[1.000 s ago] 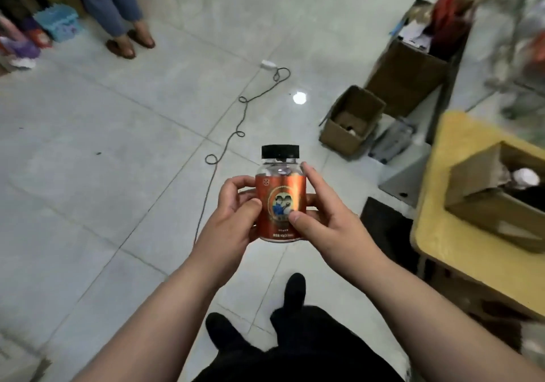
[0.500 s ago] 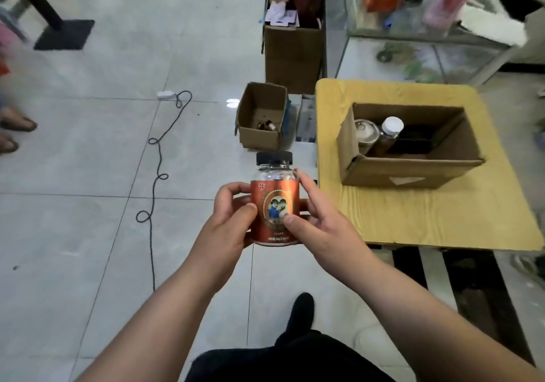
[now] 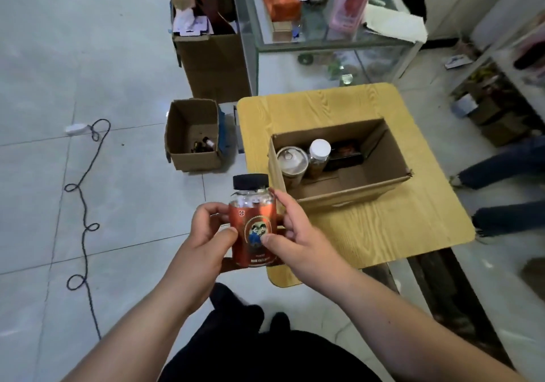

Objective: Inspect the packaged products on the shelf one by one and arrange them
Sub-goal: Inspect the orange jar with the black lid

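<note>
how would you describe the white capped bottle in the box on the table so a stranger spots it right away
Start at the yellow wooden table and look into the open cardboard box on it. At its left end stand two containers: the bottle is the right one, between a wider silver-lidded can and a dark packet. Only it has a plain white screw cap.

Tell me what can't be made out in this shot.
Head view only:
- Bottle: label text too small; sides covered by left hand and right hand.
- Small floor box: contents too small and dark.
- Glass shelf: packages blurred, cut off by top edge.
</note>
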A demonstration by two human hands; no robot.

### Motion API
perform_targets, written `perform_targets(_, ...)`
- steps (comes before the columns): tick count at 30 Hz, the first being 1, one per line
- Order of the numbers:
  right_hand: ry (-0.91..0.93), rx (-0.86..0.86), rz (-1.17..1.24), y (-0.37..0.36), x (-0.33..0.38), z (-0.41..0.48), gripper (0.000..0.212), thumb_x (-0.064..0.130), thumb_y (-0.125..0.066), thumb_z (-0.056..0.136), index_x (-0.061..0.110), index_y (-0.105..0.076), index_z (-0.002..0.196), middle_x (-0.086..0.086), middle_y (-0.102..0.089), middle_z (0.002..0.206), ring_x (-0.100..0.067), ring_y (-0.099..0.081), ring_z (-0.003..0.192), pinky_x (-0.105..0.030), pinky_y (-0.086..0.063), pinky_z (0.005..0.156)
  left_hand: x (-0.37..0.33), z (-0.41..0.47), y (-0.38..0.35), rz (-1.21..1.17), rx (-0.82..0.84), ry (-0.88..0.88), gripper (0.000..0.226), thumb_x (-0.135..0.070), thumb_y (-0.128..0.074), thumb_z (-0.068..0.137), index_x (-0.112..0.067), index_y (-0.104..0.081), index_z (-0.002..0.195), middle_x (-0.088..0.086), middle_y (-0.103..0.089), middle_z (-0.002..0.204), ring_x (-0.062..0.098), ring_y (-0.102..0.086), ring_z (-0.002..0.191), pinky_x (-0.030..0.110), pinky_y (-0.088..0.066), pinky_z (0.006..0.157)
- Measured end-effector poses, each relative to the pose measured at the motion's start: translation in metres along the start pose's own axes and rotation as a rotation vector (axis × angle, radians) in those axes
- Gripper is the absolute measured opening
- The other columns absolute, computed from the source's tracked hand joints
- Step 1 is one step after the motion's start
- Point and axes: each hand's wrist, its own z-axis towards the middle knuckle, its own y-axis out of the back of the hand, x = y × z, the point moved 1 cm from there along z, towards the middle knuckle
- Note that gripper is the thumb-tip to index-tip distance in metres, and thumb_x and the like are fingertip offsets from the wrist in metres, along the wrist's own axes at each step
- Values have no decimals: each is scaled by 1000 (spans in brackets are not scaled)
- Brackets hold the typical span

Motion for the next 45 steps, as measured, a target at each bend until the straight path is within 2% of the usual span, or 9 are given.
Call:
perform_targets(7, -5, -232, -8, 38, 17, 28, 53, 59, -69, 73, 66, -43, 119, 19, -68, 124, -6, -65, 116, -49, -57, 99, -32, 58, -24, 160, 229, -86, 36, -4, -60, 97, -36, -52, 111, -7, -59, 124, 17, -66, 112, 44, -63, 84)
perform_targets(13, 25, -252, -50, 91, 15, 42, 81, 44, -82, 70, 56, -36, 137, 24, -65, 123, -9, -66, 117, -51, -57, 98, -44, 92, -63, 145, 247, -79, 27, 1, -58, 97, -25, -61, 97, 9, -69, 113, 22, -71, 98, 52, -62, 82)
perform_targets(18, 75, -261, -240, 146, 12, 55, 77, 28, -89, 73, 50, -37, 124, 28, -64, 109, 6, -63, 105, -13, -49, 88, -39, 118, -88, 57, 32, -52, 20, -3, -58, 99, -21, -65, 105, 3, -73, 105, 22, -71, 98, 45, -62, 78)
perform_targets(22, 127, -203, -493, 188, 10, 79, 79, 29, -89, 76, 45, -31, 127, 20, -59, 116, 2, -60, 106, -6, -44, 82, -16, 134, -89, 226, -279, 21, 23, -28, -66, 94, -35, -59, 115, -5, -64, 111, 19, -66, 102, 48, -58, 91)
perform_targets(24, 128, -131, -596, 199, 5, 95, 79, 30, -88, 77, 43, -28, 127, 11, -57, 119, -6, -60, 106, -7, -42, 80, -3, 131, -95, 340, -220, 116, 43, -32, -66, 92, -41, -53, 132, -9, -60, 125, 16, -63, 109, 46, -56, 96)
perform_targets(27, 102, 22, -720, 199, -6, 114, 76, 32, -86, 79, 38, -27, 126, 2, -58, 116, -17, -62, 101, -21, -48, 80, 12, 123, -111, 238, -191, 159, 55, -17, -61, 99, -40, -45, 146, -7, -57, 126, 15, -66, 106, 34, -61, 83)
perform_targets(31, 72, 163, -881, 183, -17, 133, 73, 34, -83, 82, 31, -29, 131, -1, -59, 112, -22, -64, 92, -29, -47, 71, 18, 121, -119, 183, -274, 130, 56, -10, -58, 100, -37, -47, 147, -6, -60, 124, 13, -70, 99, 36, -62, 87)
perform_targets(37, -44, 322, -752, 155, -32, 161, 49, 43, -76, 88, 27, -46, 122, 3, -63, 109, -18, -62, 95, -33, -48, 79, 23, 121, -120, 124, -284, 141, 58, -6, -58, 99, -38, -50, 146, -1, -62, 126, 18, -72, 103, 38, -62, 89)
perform_targets(45, -25, 289, -860, 155, -38, 164, 38, 40, -61, 99, 24, -52, 132, -3, -64, 121, -23, -63, 106, -37, -52, 92, 28, 119, -113, 76, -245, 160, 55, -7, -61, 99, -33, -50, 146, 5, -58, 131, 20, -70, 108, 38, -62, 89)
